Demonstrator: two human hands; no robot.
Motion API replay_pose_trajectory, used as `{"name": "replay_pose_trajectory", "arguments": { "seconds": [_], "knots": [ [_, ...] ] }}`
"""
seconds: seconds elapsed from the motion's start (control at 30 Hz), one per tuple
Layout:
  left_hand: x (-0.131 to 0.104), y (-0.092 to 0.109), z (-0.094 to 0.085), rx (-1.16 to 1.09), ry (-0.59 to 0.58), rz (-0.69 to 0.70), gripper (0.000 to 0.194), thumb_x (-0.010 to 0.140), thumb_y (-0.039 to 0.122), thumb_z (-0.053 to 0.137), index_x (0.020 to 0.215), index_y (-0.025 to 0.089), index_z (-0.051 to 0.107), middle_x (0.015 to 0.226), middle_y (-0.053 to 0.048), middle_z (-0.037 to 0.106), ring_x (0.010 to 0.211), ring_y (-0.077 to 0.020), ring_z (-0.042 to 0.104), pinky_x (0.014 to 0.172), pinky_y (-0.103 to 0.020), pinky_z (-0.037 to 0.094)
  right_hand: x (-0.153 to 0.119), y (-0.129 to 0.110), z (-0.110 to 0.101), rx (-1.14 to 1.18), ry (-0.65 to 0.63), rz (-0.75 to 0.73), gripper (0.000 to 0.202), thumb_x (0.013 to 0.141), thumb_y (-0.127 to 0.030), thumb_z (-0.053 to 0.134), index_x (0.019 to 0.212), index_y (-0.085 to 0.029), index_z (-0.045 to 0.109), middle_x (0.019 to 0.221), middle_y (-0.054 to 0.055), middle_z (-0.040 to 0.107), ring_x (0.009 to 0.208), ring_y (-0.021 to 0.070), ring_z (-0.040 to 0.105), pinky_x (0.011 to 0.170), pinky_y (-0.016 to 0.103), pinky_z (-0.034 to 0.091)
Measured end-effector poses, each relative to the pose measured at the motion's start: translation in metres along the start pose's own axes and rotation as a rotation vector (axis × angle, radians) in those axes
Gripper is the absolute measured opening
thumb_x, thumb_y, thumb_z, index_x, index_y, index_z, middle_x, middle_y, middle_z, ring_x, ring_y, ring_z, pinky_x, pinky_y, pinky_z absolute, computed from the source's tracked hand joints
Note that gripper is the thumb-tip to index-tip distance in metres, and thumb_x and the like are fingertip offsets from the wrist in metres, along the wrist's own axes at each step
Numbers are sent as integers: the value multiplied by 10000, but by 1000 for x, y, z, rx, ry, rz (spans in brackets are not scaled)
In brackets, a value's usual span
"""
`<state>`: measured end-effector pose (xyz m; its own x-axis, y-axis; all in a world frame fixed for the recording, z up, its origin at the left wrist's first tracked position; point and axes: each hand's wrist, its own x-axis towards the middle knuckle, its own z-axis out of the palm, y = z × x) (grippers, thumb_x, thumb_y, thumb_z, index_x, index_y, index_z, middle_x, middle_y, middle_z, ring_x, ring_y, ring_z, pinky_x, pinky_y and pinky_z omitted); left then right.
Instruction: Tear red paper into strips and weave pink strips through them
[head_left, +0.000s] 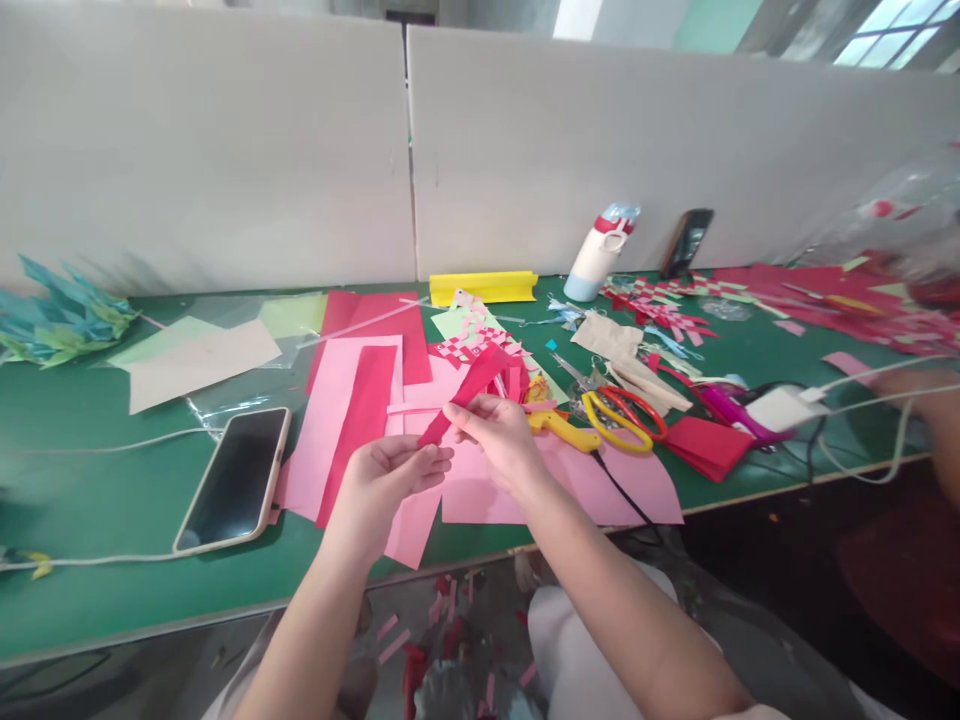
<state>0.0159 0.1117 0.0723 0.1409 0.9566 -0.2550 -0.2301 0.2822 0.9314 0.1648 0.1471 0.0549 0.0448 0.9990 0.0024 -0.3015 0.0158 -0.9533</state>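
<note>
A red paper strip [478,378] slants up to the right between my two hands, held above the pink sheets. My left hand [390,480] pinches its lower end between thumb and fingers. My right hand [495,437] grips it higher up, thumb on top. Below and to the left, a wide red strip [360,430] lies on a pink sheet [311,440]. Just right of my right hand rest a yellow glue gun [566,432] and scissors [626,425] with yellow handles. Behind my hands is a woven red-and-white paper piece [480,343].
A phone [236,480] lies at the left on the green table [90,500]. A white bottle [602,252] and a second phone [687,243] stand near the partition [225,150]. White cables and a charger [787,410] are at the right, near another person's arm [922,390].
</note>
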Motion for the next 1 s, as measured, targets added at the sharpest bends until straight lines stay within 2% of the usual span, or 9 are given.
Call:
{"name": "replay_pose_trajectory", "arguments": {
  "seconds": [0.1, 0.27, 0.43, 0.63, 1.0],
  "knots": [
    [0, 0, 0, 81, -5, -9, 286, 706, 380, 736, 820, 120, 708, 813, -114, 757, 773, -202, 716, 752, -300, 568, -1, 1, 1, -2, -11, 16, 283, 632, -378, 783, 565, -165, 609, 515, -12, 593, 510, 95, 544, 573, 242, 452],
    [1, 4, 0, 99, 19, -47, 330, 660, 405, 764, 807, 113, 717, 776, -122, 754, 685, -187, 709, 687, -282, 568, 3, -3, -2, 43, -2, 38, 279, 590, -367, 804, 565, -163, 615, 507, -25, 577, 491, 85, 529, 545, 234, 452],
    [1, 11, -7, 154, -19, -126, 324, 649, 409, 773, 776, 116, 719, 769, -124, 754, 638, -165, 697, 644, -248, 562, 14, -20, -17, 172, 131, 66, 285, 504, -335, 848, 630, -162, 661, 516, -34, 590, 452, 70, 514, 478, 211, 451],
    [-1, 15, -16, 232, -51, -141, 302, 674, 416, 754, 770, 130, 734, 782, -128, 753, 642, -166, 694, 652, -251, 565, 16, -33, -35, 174, 175, 44, 254, 509, -303, 848, 634, -166, 676, 509, -47, 583, 446, 55, 518, 456, 181, 456],
    [-1, 20, -26, 319, 11, -117, 309, 634, 439, 774, 709, 140, 750, 752, -131, 747, 635, -187, 687, 598, -255, 562, 14, -36, -40, 112, 99, 85, 243, 539, -293, 832, 680, -153, 693, 531, -27, 612, 470, 66, 545, 493, 203, 492]
  ]
}}
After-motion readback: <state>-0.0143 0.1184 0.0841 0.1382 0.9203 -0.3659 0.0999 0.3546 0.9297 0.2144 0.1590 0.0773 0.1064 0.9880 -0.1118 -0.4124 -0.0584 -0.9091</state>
